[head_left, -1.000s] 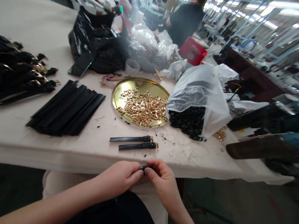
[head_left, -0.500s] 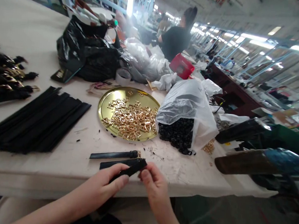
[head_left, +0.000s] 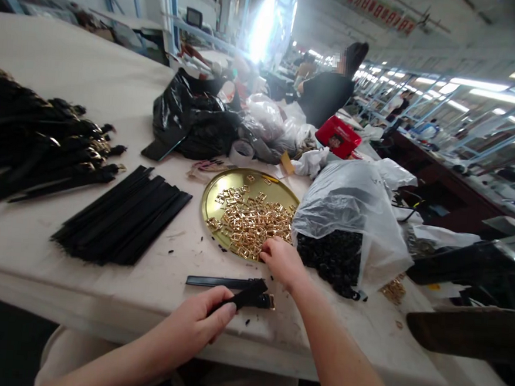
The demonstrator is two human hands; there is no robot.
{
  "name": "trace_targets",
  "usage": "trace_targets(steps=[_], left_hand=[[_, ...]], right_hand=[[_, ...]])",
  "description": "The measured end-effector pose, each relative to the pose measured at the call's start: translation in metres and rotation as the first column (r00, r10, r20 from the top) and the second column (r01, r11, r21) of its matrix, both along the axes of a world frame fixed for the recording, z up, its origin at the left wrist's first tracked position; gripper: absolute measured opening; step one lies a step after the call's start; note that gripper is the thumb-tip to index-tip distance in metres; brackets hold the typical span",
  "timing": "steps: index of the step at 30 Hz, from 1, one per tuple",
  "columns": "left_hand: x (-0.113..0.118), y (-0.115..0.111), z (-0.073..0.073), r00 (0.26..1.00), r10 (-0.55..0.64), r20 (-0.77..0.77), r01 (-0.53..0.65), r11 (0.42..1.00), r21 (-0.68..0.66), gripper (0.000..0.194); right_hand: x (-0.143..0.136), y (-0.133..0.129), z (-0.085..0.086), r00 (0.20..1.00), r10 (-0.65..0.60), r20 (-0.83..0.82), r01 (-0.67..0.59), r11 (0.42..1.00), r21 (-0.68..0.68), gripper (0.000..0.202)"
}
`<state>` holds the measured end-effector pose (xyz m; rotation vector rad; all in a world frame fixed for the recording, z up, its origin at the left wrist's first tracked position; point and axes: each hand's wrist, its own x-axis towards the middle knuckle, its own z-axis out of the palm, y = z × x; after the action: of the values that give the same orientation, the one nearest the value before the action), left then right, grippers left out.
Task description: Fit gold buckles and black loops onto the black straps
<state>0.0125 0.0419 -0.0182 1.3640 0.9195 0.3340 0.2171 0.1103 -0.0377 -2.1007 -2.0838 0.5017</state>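
Note:
My left hand [head_left: 207,316] grips a black strap [head_left: 250,291] between thumb and fingers, its free end pointing up and right. Under and beside it lie two finished black straps: one [head_left: 216,282] farther back, and another whose gold buckle end [head_left: 270,301] shows past the held strap. At the near right edge of a round gold tray [head_left: 213,190], my right hand [head_left: 281,259] has its fingers curled together, fingertips down at a pile of small gold buckles [head_left: 255,219]. Whatever lies between those fingertips is hidden.
Black strap pieces [head_left: 123,219] lie in a row on the left, with bundled buckled straps [head_left: 66,150] beyond. A clear plastic bag [head_left: 345,193] spills small black pieces [head_left: 332,260] right of the tray. Behind are a black bag [head_left: 196,115], a tape roll [head_left: 241,152] and a red packet [head_left: 338,137].
My right hand has left the strap's end and moved up and forward to the buckles on the tray. My left hand still holds the strap. The view has shifted left.

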Motion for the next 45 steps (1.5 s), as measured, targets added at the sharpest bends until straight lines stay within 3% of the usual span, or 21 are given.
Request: trace_targets(steps=[5, 9, 12, 15, 17, 19, 21, 22, 24, 26, 28, 30, 32, 35, 39, 45], left_hand=[[-0.004, -0.008, 0.004, 1.0, 0.008, -0.005, -0.008, 0.999, 0.031, 0.023], [-0.014, -0.016, 0.005, 0.998, 0.056, 0.04, -0.055, 0.998, -0.024, 0.026], [-0.021, -0.02, 0.003, 0.991, 0.116, 0.07, -0.111, 0.992, -0.063, 0.028], [-0.021, -0.021, 0.002, 0.976, 0.197, 0.095, -0.188, 0.977, -0.101, 0.029], [-0.017, -0.021, 0.002, 0.965, 0.235, 0.114, -0.221, 0.967, -0.123, 0.029], [-0.013, -0.022, 0.003, 0.966, 0.225, 0.129, -0.21, 0.97, -0.124, 0.029], [-0.013, -0.024, 0.003, 0.976, 0.17, 0.138, -0.158, 0.983, -0.091, 0.028], [-0.014, -0.025, 0.002, 0.982, 0.133, 0.134, -0.125, 0.99, -0.065, 0.027], [-0.02, -0.026, 0.002, 0.994, 0.056, 0.095, -0.057, 0.998, 0.002, 0.026], [-0.027, -0.025, 0.002, 1.0, -0.021, 0.011, 0.02, 0.994, 0.11, 0.026], [-0.034, -0.023, 0.003, 0.991, -0.096, -0.089, 0.118, 0.95, 0.288, 0.026], [-0.04, -0.02, 0.002, 0.97, -0.153, -0.189, 0.228, 0.84, 0.492, 0.025], [-0.044, -0.017, 0.0, 0.942, -0.167, -0.293, 0.323, 0.695, 0.643, 0.026], [-0.048, -0.015, -0.004, 0.905, -0.113, -0.411, 0.4, 0.557, 0.728, 0.029], [-0.049, -0.015, -0.006, 0.896, -0.101, -0.431, 0.417, 0.522, 0.744, 0.028], [-0.047, -0.017, -0.007, 0.913, -0.127, -0.388, 0.391, 0.544, 0.742, 0.027]], right_hand=[[-0.01, 0.004, 0.003, 0.996, -0.08, -0.038, 0.078, 0.996, -0.031, 0.01], [-0.005, 0.001, 0.013, 0.959, -0.164, -0.23, 0.169, 0.986, 0.001, 0.011], [-0.004, -0.018, 0.025, 0.865, -0.201, -0.459, 0.214, 0.976, -0.023, 0.018], [-0.018, -0.052, 0.033, 0.709, -0.212, -0.673, 0.201, 0.975, -0.095, 0.033], [-0.033, -0.077, 0.036, 0.558, -0.242, -0.794, 0.198, 0.968, -0.156, 0.037], [-0.047, -0.098, 0.036, 0.246, -0.329, -0.912, 0.198, 0.938, -0.285, 0.033], [-0.058, -0.113, 0.036, -0.096, -0.398, -0.912, 0.165, 0.897, -0.409, 0.027], [-0.061, -0.117, 0.036, -0.209, -0.41, -0.888, 0.149, 0.884, -0.444, 0.024], [-0.063, -0.124, 0.034, -0.296, -0.403, -0.866, 0.146, 0.877, -0.458, 0.02], [-0.062, -0.129, 0.031, -0.333, -0.398, -0.855, 0.14, 0.875, -0.463, 0.021], [-0.06, -0.133, 0.028, -0.358, -0.429, -0.829, 0.104, 0.864, -0.492, 0.027], [-0.059, -0.138, 0.025, -0.38, -0.504, -0.776, 0.038, 0.829, -0.558, 0.033], [-0.059, -0.143, 0.022, -0.399, -0.583, -0.707, -0.031, 0.78, -0.625, 0.035], [-0.059, -0.149, 0.02, -0.428, -0.64, -0.638, -0.097, 0.735, -0.671, 0.036], [-0.058, -0.156, 0.018, -0.439, -0.643, -0.627, -0.121, 0.734, -0.668, 0.035], [-0.058, -0.16, 0.022, -0.38, -0.622, -0.685, -0.054, 0.754, -0.654, 0.034]])
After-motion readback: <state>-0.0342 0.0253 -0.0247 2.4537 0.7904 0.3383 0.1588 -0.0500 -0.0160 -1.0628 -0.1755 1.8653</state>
